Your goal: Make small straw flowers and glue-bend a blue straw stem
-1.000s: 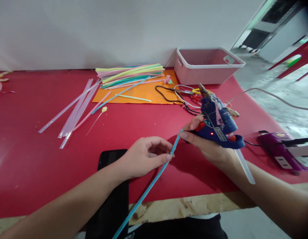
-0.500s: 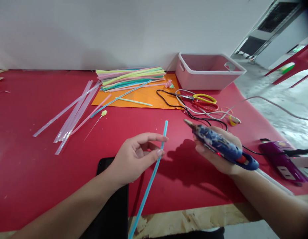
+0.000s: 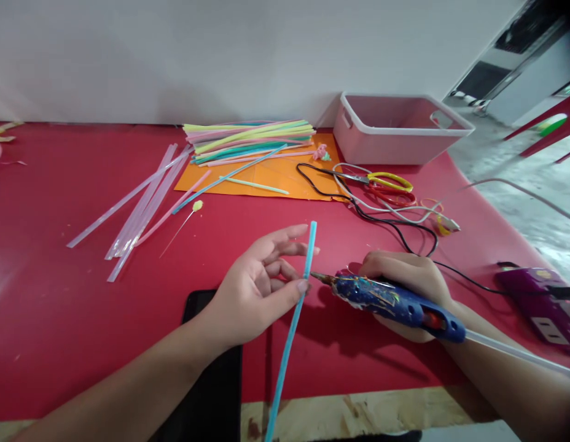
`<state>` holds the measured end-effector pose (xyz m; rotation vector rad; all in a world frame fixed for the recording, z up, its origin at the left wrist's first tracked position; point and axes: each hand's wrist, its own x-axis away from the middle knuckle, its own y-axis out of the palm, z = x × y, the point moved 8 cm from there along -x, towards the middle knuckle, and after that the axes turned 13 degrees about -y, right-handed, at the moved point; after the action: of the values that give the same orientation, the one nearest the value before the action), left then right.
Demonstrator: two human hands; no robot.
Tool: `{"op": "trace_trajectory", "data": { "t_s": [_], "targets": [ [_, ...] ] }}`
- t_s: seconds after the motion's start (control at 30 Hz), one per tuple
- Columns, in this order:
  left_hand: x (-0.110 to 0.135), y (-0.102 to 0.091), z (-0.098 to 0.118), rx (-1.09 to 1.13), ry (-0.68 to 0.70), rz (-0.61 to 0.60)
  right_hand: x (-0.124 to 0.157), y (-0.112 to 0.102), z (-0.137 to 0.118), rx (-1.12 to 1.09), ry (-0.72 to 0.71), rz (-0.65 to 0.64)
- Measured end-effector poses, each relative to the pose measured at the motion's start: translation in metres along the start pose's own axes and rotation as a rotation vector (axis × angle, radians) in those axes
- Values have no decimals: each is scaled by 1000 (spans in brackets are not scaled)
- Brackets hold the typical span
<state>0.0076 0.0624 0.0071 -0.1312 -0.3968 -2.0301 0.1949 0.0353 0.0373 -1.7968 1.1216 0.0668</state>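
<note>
My left hand pinches a long blue straw between thumb and fingers, holding it nearly upright over the red table. My right hand grips a blue glue gun smeared with dried glue. A clear glue stick juts from the gun's back. The gun's metal nozzle points left and touches or nearly touches the straw just below its top end.
A pile of coloured straws lies on an orange sheet. Clear sticks lie to the left. A white bin, yellow scissors, tangled cords, a purple device and a black phone are also here.
The glue gun came down from an upright hold to level, and its nozzle moved left to the straw. My left hand tilted the straw more upright and spread its fingers.
</note>
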Motion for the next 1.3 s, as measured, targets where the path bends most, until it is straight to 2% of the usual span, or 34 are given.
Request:
{"op": "trace_trajectory", "data": {
  "t_s": [0.3,0.67,0.9,1.13,1.3],
  "targets": [
    [-2,-1,-4,69,-119,33,0,3,0,1,17,23],
    [-3,1,-6,119,-198,-3,2,2,0,1,-29,-2],
    [-3,1,-7,154,-183,-24,2,0,0,1,-42,31],
    [-2,3,-5,122,-168,-33,0,1,-3,23,-121,-92],
    [-2,5,-6,139,-159,-74,2,0,0,44,-114,-107]
  ]
}}
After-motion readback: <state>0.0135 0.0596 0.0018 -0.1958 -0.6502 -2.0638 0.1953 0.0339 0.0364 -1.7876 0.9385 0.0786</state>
